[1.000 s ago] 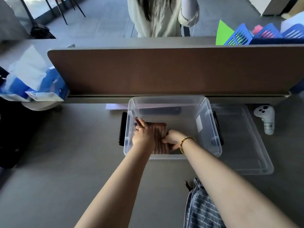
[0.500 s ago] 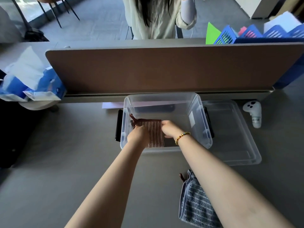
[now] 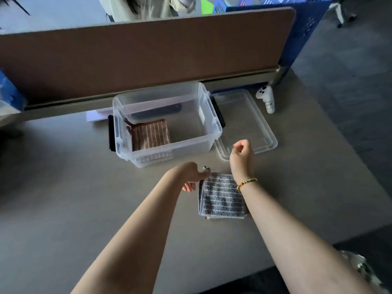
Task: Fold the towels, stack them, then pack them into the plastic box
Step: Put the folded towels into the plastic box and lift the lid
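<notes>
A clear plastic box (image 3: 209,109) stands on the desk by the divider. In its left half lies a folded brown striped towel (image 3: 150,133). Nearer to me, a folded grey striped towel (image 3: 221,196) lies flat on the desk. My left hand (image 3: 191,177) is at this towel's far left corner and pinches it between thumb and fingers. My right hand (image 3: 240,154) hovers above the desk between the box's front right corner and the grey towel. Its fingers are loosely curled and hold nothing.
The box's clear lid (image 3: 250,124) lies to the right of the box, with a white controller (image 3: 266,98) behind it. A brown divider panel (image 3: 148,54) bounds the desk's far side. A person (image 3: 148,5) sits beyond it. The desk's right edge drops to the floor.
Both hands came out of the box and left the brown towel inside. They moved back towards me, and the left hand took the grey towel's corner. The view swung left.
</notes>
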`<state>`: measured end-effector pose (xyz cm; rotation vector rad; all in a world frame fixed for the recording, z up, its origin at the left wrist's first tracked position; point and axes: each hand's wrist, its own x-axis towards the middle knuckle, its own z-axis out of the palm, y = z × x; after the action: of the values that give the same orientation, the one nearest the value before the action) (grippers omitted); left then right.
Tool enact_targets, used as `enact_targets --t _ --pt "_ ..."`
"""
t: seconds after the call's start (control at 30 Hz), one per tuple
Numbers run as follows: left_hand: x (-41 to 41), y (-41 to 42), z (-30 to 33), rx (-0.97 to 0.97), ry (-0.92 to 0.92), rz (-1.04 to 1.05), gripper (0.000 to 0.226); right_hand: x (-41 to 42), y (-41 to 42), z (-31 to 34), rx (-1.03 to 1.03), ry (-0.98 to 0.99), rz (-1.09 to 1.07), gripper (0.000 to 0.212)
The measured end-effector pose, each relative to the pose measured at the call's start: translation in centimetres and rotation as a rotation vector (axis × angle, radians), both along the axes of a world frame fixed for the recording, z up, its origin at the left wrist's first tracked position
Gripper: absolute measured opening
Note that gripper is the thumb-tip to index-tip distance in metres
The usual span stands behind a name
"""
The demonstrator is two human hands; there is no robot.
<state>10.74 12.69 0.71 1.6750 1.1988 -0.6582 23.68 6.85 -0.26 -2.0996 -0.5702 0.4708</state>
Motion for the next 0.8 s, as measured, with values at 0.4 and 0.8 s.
enact_targets --t 0.4,0.8 --pt "0.0 -5.8 -7.0 -0.200 -0.259 0.538 0.084 1.2 -8.4 -3.8 -0.487 0.627 0.036 0.106" --pt "1.3 -1.3 4.5 -0.449 -0.860 0.667 0.015 1.9 -3.3 3.6 0.247 0.842 0.087 0.068"
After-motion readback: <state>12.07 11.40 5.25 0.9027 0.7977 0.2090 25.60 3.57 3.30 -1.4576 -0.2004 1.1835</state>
